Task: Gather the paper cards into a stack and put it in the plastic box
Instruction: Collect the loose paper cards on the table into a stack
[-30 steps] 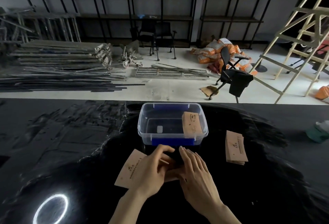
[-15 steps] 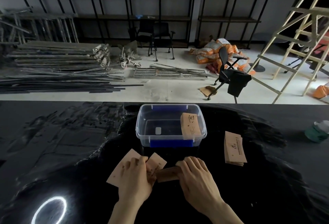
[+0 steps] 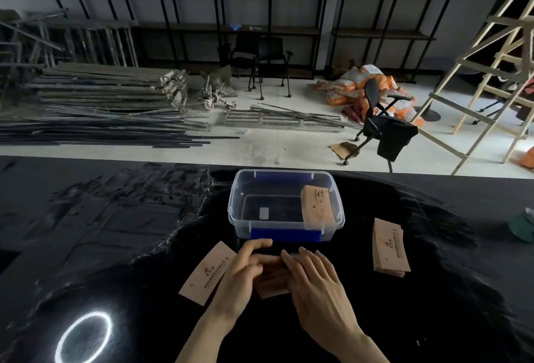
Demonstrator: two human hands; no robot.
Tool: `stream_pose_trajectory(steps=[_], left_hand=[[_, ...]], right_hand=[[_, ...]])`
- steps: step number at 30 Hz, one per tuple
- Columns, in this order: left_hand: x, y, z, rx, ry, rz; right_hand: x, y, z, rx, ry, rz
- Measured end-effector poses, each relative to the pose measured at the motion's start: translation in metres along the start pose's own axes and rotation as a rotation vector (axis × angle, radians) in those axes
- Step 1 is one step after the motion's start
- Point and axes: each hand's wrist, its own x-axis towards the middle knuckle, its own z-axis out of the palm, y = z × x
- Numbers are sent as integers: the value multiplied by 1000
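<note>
A clear plastic box [image 3: 286, 227] with blue clasps stands on the black table, and a brown card stack [image 3: 317, 208] leans against its right wall inside. In front of the box, my left hand [image 3: 241, 273] and my right hand [image 3: 313, 279] press together on a small bundle of brown paper cards [image 3: 271, 283], mostly hidden between the fingers. A single card [image 3: 206, 273] lies flat just left of my left hand, partly under it. Another stack of cards [image 3: 388, 247] rests on the table to the right of the box.
The black table [image 3: 115, 232] is glossy, with a ring light reflection [image 3: 83, 336] at the near left. A green object [image 3: 523, 225] sits at the right edge. Beyond the table are an office chair [image 3: 381, 128], metal bars and a wooden ladder.
Both hands moved back toward the box and closed over the cards between them. The second loose card seen half a second ago is now covered by my hands.
</note>
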Motion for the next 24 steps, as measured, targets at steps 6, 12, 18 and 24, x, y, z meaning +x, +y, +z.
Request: stream_pose_trajectory(steps=[6, 12, 18, 24], left_hand=[[1, -38, -36, 960, 615, 43], [-4, -25, -41, 953, 473, 79], [7, 1, -9, 524, 117, 258], [9, -4, 10, 474, 16, 190]], right_hand=[[3, 0, 2, 15, 58, -16], [6, -8, 1, 31, 95, -51], [10, -9, 1, 156, 101, 81], [2, 1, 9, 146, 71, 50]])
